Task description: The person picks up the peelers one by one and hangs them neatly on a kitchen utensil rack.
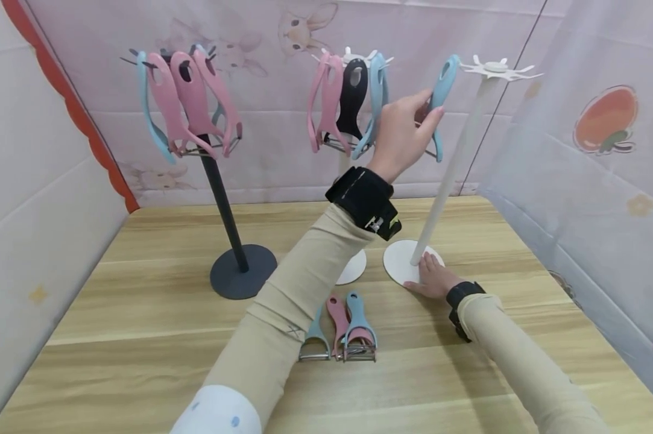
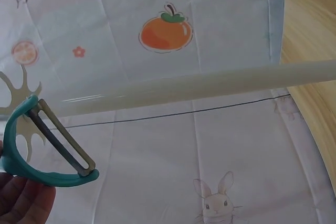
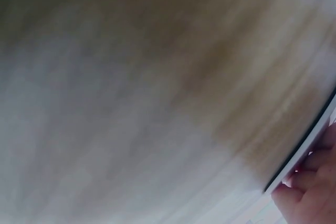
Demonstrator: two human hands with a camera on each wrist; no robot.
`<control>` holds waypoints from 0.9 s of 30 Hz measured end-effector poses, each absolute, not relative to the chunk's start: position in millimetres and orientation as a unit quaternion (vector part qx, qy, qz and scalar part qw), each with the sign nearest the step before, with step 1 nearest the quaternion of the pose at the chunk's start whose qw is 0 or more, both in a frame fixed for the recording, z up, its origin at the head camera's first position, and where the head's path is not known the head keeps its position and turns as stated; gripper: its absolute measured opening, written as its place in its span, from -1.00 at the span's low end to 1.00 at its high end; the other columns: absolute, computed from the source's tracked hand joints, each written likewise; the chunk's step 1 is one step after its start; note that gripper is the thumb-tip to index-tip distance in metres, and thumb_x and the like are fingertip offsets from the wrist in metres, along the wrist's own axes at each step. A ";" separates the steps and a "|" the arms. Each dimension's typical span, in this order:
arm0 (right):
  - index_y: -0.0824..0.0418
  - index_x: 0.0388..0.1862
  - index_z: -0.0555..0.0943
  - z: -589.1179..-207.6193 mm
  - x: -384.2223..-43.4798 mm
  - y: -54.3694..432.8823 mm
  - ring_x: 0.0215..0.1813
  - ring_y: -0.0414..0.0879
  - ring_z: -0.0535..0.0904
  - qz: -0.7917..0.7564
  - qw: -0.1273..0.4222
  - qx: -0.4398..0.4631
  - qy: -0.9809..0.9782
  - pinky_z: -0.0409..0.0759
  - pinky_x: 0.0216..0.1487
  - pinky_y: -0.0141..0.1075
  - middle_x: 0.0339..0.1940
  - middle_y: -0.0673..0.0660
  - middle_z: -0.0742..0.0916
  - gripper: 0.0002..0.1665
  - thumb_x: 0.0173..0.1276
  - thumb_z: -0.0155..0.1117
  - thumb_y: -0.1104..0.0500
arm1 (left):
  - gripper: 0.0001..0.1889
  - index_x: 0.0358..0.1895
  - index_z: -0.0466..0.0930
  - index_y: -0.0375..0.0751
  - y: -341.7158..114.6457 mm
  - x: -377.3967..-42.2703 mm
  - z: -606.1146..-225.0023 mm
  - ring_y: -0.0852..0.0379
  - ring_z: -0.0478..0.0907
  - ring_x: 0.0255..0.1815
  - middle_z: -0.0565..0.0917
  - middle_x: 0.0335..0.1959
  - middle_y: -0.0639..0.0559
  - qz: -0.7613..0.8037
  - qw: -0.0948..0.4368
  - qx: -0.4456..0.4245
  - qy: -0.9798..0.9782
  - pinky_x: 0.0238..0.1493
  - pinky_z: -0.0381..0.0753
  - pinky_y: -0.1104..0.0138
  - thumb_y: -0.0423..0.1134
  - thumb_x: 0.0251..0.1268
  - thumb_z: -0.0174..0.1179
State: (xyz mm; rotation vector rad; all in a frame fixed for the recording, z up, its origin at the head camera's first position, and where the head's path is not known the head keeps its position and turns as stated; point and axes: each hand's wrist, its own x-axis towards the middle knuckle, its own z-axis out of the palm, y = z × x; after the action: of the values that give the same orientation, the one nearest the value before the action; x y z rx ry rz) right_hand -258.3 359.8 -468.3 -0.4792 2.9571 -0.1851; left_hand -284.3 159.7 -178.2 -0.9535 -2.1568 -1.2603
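Observation:
My left hand (image 1: 401, 134) pinches a light blue Y-shaped peeler (image 1: 444, 84) by its handle. The peeler is upright, just left of the white hook crown (image 1: 497, 69) on the right-hand stand. In the left wrist view the peeler's blade (image 2: 62, 139) and curved teal frame (image 2: 44, 178) overlap that crown. Low down, my right hand (image 1: 437, 278) presses on the round white base (image 1: 399, 260) of the same stand, fingers beside the pole (image 1: 450, 175). The right wrist view catches those fingers (image 3: 310, 187) at the base's rim.
A middle white stand carries pink, black (image 1: 353, 99) and blue peelers, partly behind my left hand. On the left, a black stand (image 1: 223, 205) holds several pink and blue peelers. More peelers (image 1: 357, 319) lie on the wooden table (image 1: 158, 349), beside my left forearm. Printed cloth walls surround the table.

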 end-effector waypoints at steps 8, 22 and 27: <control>0.80 0.21 0.05 -469.7 -257.3 354.7 0.31 0.54 0.00 -0.063 0.065 -0.160 0.983 0.04 0.31 0.15 0.25 0.75 0.10 -0.02 0.40 0.05 -0.12 | -0.80 -0.23 0.57 -0.20 166.1 -288.3 -174.9 0.24 0.44 -0.44 0.54 -0.46 0.07 -0.399 0.242 -0.331 -0.820 -0.36 0.30 0.50 -0.18 0.42 0.01; 0.81 0.21 0.04 -464.9 -255.4 353.3 0.31 0.54 0.00 -0.052 0.071 -0.159 0.983 0.04 0.32 0.15 0.25 0.75 0.09 -0.01 0.40 0.02 -0.13 | -0.56 0.31 0.34 -0.23 160.9 -283.0 -197.2 0.20 0.49 0.11 0.55 0.15 -0.03 -0.386 0.228 -0.344 -0.825 0.09 0.31 0.55 -0.18 0.42 0.00; 0.82 0.20 0.03 -461.7 -254.0 354.6 0.30 0.56 -0.01 -0.058 0.072 -0.159 0.983 0.03 0.31 0.17 0.24 0.76 0.08 0.07 0.40 -0.05 -0.24 | -0.59 0.24 0.41 -0.32 150.2 -277.3 -217.2 0.14 0.52 0.06 0.57 0.11 -0.10 -0.416 0.246 -0.364 -0.796 0.05 0.35 0.53 -0.26 0.38 0.04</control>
State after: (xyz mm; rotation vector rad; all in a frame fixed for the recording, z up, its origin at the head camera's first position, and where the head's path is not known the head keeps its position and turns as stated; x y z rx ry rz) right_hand -254.0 354.6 -461.7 -0.4765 2.9540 -0.1755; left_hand -277.3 150.2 -217.2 -0.9933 -2.1732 -1.1344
